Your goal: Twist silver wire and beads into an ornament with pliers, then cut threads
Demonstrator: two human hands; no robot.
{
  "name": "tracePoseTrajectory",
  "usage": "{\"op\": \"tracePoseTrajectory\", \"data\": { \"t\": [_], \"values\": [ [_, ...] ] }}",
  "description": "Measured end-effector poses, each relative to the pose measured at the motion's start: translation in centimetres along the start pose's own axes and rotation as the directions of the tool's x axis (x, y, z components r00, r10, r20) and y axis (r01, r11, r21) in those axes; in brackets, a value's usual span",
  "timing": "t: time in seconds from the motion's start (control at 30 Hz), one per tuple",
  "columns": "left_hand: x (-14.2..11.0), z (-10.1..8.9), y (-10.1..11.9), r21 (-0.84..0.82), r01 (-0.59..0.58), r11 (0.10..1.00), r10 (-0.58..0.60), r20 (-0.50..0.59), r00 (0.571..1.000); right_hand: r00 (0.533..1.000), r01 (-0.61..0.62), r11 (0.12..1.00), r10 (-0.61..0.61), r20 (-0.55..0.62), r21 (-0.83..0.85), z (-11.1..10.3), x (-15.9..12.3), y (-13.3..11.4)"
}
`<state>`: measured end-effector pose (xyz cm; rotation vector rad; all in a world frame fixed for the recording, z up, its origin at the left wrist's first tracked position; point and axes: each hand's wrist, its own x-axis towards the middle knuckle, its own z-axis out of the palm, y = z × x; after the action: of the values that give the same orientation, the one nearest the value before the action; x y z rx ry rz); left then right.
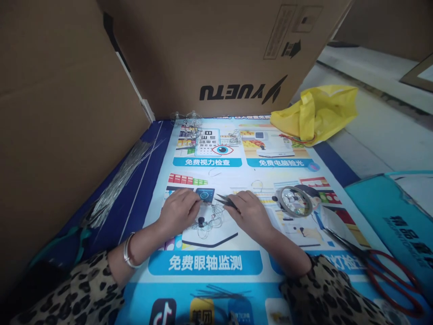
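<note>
My left hand (181,207) is closed in a pinch above the printed sheet. Thin wire lies at its fingertips, though what it grips is too fine to make out. Opposite it, my right hand (246,210) is closed around a small dark tool with two pointed tips (223,200), like tweezers or fine pliers. The tips are apart and point at my left fingers. Between and below the hands lies a tangle of thin wire (214,219) with a small black piece (201,221). A single wire loop (257,184) rests beyond my right hand.
Cardboard boxes (203,54) wall the back and left. Straight wires (118,185) and a teal-handled tool (81,241) lie left. Right are a round dish (296,201) of clear bits, red-handled scissors (389,275) and a teal bag (389,212). Behind are wire shapes (193,122) and a yellow bag (324,113).
</note>
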<state>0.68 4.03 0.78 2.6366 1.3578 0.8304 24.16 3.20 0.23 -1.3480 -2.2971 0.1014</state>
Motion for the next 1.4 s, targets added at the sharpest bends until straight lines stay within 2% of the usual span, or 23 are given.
{"op": "tracePoseTrajectory", "data": {
  "t": [0.3, 0.57, 0.8, 0.97, 1.4],
  "values": [
    [-0.02, 0.10, 0.04, -0.032, 0.026, 0.999, -0.026, 0.011, 1.000, 0.999, -0.030, 0.998, 0.031, -0.026, 0.046, 0.38, -0.07, 0.43],
    [-0.15, -0.23, 0.17, -0.119, 0.046, 0.992, -0.041, 0.044, 0.998, 1.000, -0.031, 0.999, 0.031, -0.006, 0.040, 0.34, -0.14, 0.56],
    [0.00, -0.41, 0.34, -0.153, 0.057, 0.987, -0.049, 0.055, 0.997, 0.997, -0.036, 0.999, 0.036, 0.066, 0.005, -0.05, 0.14, 0.22],
    [0.11, -0.59, 0.41, -0.179, 0.049, 0.983, -0.040, 0.057, 0.998, 0.998, -0.035, 0.999, 0.033, 0.055, 0.024, -0.08, 0.31, 0.16],
    [-0.02, -0.26, 0.47, -0.186, 0.061, 0.981, -0.047, 0.076, 0.996, 0.998, 0.037, 0.999, -0.036, 0.055, -0.005, -0.06, 0.18, 0.49]
  ]
}}
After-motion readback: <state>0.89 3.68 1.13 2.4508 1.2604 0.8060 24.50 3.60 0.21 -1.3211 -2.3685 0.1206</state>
